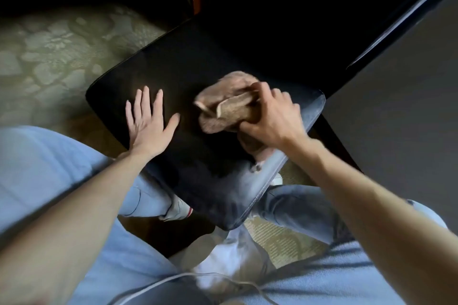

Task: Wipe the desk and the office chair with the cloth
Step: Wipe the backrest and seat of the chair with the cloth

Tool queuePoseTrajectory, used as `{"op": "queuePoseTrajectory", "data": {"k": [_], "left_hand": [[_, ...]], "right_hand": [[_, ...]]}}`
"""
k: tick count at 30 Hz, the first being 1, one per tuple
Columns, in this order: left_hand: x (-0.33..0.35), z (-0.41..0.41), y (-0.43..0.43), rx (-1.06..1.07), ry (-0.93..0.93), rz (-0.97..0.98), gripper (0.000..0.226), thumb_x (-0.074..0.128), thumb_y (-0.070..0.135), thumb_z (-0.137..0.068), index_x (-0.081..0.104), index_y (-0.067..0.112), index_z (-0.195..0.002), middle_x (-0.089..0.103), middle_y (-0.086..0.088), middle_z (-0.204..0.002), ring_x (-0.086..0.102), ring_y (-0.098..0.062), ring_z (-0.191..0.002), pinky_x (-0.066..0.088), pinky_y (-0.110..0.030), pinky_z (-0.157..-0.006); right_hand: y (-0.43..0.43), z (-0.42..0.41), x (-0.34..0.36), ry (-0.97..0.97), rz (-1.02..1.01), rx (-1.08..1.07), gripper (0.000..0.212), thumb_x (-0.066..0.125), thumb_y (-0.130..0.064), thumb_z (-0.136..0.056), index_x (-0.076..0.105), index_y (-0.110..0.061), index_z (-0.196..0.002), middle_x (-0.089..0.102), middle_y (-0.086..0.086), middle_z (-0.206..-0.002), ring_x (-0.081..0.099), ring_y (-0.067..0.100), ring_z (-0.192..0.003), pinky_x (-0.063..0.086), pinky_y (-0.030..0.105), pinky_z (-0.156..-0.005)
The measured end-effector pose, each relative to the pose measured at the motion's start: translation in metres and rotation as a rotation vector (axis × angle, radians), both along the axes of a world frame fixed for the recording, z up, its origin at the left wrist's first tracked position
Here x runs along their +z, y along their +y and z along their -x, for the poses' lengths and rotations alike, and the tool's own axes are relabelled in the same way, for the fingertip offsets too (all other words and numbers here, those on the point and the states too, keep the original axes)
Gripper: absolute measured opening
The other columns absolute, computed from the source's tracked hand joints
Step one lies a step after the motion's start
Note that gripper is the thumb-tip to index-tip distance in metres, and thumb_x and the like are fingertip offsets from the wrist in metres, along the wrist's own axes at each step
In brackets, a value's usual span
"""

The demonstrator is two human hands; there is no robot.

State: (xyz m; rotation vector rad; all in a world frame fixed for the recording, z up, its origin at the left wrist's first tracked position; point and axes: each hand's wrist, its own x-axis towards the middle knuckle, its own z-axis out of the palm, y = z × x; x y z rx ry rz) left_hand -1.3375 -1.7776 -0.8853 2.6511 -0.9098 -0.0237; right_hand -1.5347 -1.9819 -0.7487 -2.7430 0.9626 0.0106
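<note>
A black office chair seat (173, 62) fills the middle of the head view, its near right edge greyish. My left hand (146, 119) lies flat on the seat's left part, fingers straight and spread. My right hand (270, 116) grips a crumpled brownish cloth (223, 104) and holds it against the seat's right part. The cloth is bunched, with a folded flap sticking up beside my thumb. The dark desk (409, 86) rises at the right, its glossy black edge running diagonally.
A pale green patterned carpet (54, 52) covers the floor left of the chair. My legs in light blue jeans (297, 205) and a white shoe (178, 210) show under the seat. A thin white cable (158, 282) runs along the bottom.
</note>
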Motion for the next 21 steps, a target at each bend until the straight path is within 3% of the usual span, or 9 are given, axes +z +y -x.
{"op": "queuePoseTrajectory", "data": {"k": [3,5,8,13,17,21], "left_hand": [[0.003,0.008,-0.002,0.021,0.008,-0.002,0.073,0.048,0.05,-0.103,0.021,0.018,-0.163,0.009,-0.017,-0.17,0.002,-0.028,-0.159,-0.001,-0.052,-0.126],[0.003,0.009,-0.003,0.022,0.017,-0.005,0.074,0.047,0.051,-0.103,0.02,0.018,-0.163,0.008,-0.016,-0.171,0.001,-0.028,-0.159,-0.002,-0.052,-0.126],[0.003,0.009,-0.004,0.018,0.036,-0.007,0.075,0.046,0.053,-0.102,0.018,0.019,-0.163,0.006,-0.016,-0.171,-0.001,-0.028,-0.159,-0.003,-0.052,-0.126],[0.006,0.003,-0.006,0.02,0.082,-0.049,0.076,0.043,0.053,-0.103,0.012,0.022,-0.164,0.0,-0.013,-0.172,-0.006,-0.025,-0.159,-0.006,-0.05,-0.126],[0.013,-0.009,-0.006,0.009,0.243,-0.059,0.077,0.045,0.053,-0.102,0.008,0.027,-0.165,-0.009,-0.007,-0.172,-0.016,-0.019,-0.157,-0.013,-0.047,-0.125],[0.021,-0.016,-0.005,-0.032,0.353,-0.104,0.08,0.047,0.051,-0.102,0.001,0.03,-0.164,-0.02,-0.004,-0.17,-0.025,-0.016,-0.155,-0.017,-0.045,-0.124]], "right_hand": [[-0.032,0.003,-0.005,0.158,0.068,0.029,0.113,0.071,-0.069,-0.07,0.007,-0.044,-0.159,0.04,0.016,-0.143,0.039,0.044,-0.132,0.035,0.063,-0.104],[-0.033,0.002,-0.017,0.251,0.018,0.052,0.112,0.067,-0.079,-0.072,0.002,-0.05,-0.158,0.025,0.017,-0.157,0.029,0.046,-0.142,0.029,0.066,-0.112],[-0.016,-0.007,-0.038,0.355,0.083,0.058,0.091,0.058,-0.082,-0.077,0.026,-0.046,-0.155,0.03,0.017,-0.151,0.033,0.046,-0.136,0.036,0.063,-0.105],[0.039,-0.005,-0.049,0.215,0.242,0.263,0.059,0.062,-0.063,-0.071,0.056,-0.032,-0.121,0.051,0.016,-0.126,0.049,0.04,-0.113,0.039,0.055,-0.09],[0.094,0.024,-0.057,0.086,0.212,0.597,0.051,0.057,-0.06,-0.071,0.064,-0.034,-0.114,0.055,0.015,-0.125,0.05,0.038,-0.111,0.035,0.054,-0.092],[0.125,0.044,-0.065,0.141,0.245,1.085,0.04,0.068,-0.058,-0.076,0.071,-0.036,-0.109,0.055,0.004,-0.115,0.047,0.03,-0.108,0.033,0.054,-0.099]]}}
